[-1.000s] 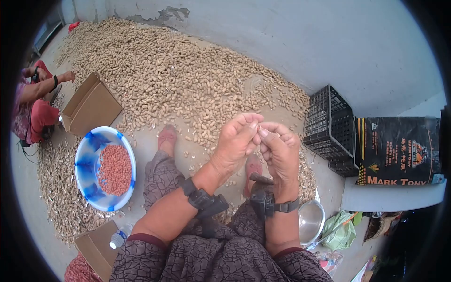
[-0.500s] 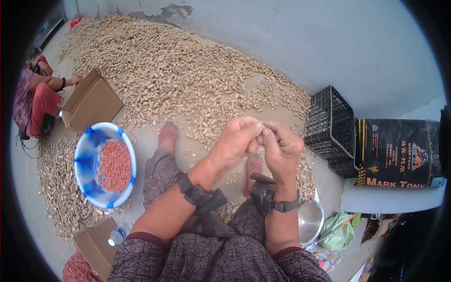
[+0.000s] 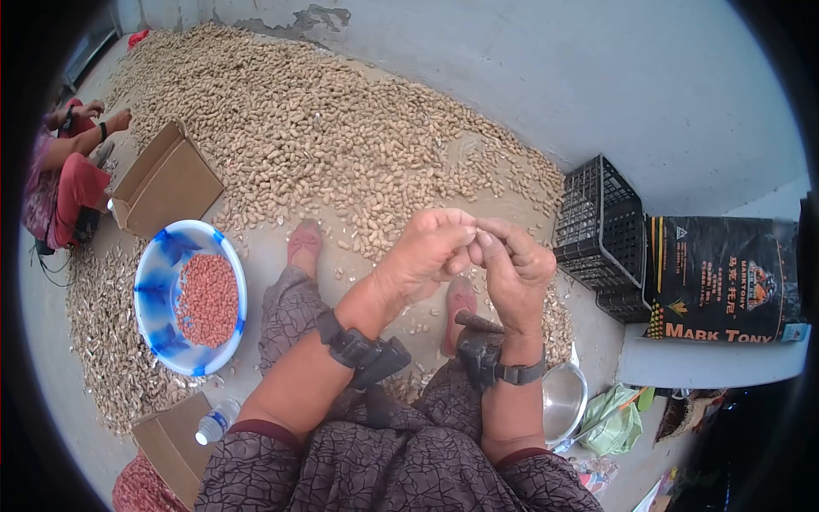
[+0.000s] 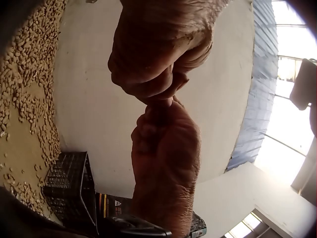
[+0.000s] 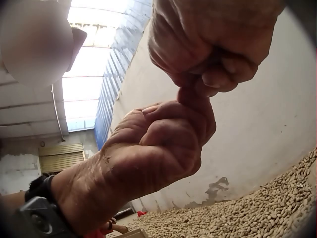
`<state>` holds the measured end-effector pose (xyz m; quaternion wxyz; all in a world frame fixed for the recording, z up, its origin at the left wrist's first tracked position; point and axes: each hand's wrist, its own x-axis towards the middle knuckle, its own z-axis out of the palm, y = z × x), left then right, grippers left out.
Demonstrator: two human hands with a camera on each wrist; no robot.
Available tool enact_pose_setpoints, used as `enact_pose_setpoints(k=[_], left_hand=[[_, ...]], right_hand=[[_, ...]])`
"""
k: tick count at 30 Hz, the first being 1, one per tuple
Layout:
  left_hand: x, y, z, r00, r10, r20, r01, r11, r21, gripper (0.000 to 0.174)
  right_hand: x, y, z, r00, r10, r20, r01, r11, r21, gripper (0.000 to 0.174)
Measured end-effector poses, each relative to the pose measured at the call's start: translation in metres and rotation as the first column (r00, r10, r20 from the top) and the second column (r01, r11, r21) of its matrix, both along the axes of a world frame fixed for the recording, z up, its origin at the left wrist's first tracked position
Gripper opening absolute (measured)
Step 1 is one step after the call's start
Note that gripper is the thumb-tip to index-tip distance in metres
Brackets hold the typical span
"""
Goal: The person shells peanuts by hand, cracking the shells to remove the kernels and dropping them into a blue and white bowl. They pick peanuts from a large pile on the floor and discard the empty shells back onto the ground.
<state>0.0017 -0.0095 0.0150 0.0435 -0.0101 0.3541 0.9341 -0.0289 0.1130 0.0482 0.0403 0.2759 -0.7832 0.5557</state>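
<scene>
My left hand (image 3: 426,254) and right hand (image 3: 519,271) meet fingertip to fingertip above my knees, in front of the peanut pile (image 3: 324,145). Thumbs and curled fingers of both pinch at one small spot, where the fingers hide almost all of a peanut. Seen from the left wrist, the left hand (image 4: 161,49) is on top, its fingertips right at those of the right hand (image 4: 166,148). The right wrist view shows both sets of fingers bent inward. A blue and white basin (image 3: 147,294) with reddish shelled peanuts (image 3: 207,300) stands to the left.
Beside the basin lie empty shells (image 3: 107,341), a cardboard box (image 3: 175,192) and a plastic bottle (image 3: 217,421). Another person (image 3: 72,179) sits at the far left. On the right are a black crate (image 3: 597,222), a black sack (image 3: 725,282) and a metal bowl (image 3: 563,401).
A reddish bit showing between the fingertips one second ago is now hidden. My hands stay together with small finger shifts. The other person's hand moved to the box and away again.
</scene>
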Motion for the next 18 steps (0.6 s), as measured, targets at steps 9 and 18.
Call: enact_pose_setpoints(k=[9, 18], left_hand=[[-0.0016, -0.0007, -0.0015, 1.0, -0.024, -0.003, 0.024, 0.996, 0.085, 0.015], [0.0009, -0.0035, 0.0033, 0.997, -0.058, -0.054, 0.063, 0.994, 0.093, 0.016]], right_hand=[[-0.0013, 0.0002, -0.0029, 0.999, -0.009, -0.035, 0.009, 1.0, 0.015, 0.013], [0.0014, 0.0024, 0.0015, 0.994, 0.009, 0.105, -0.001, 0.997, -0.076, 0.014]])
